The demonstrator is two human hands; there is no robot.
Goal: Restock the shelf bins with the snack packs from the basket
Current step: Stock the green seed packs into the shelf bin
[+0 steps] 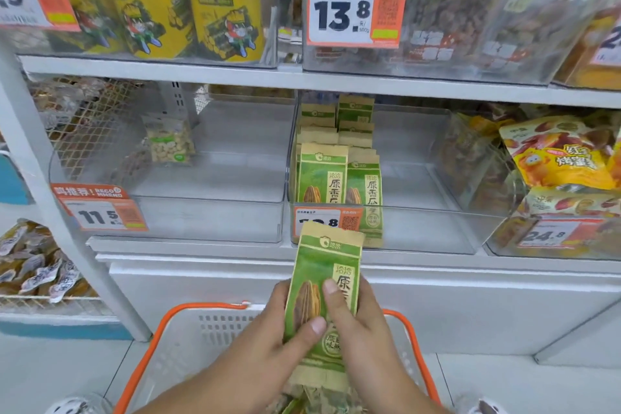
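Both hands are lifting one green snack pack [321, 299] out of the basket [158, 343] toward the shelf.

At the far left, the clear bin [208, 212] is sitting almost bare, with one small nut bag [169, 143] leaning at its back. Moving inward, the left hand [268, 339] is curling round the pack's left edge, its thumb pressing across the front, and the right hand [363, 326] is gripping the right edge, thumb also on the front (likely so the tall, flimsy pack stays upright and label-forward). The pack is being held above the basket, just below the middle bin [420, 232], where matching green packs [339, 171] are standing in rows along its left side, probably the intended slot. Further right, a bin of yellow bags [557, 158] is sitting full.
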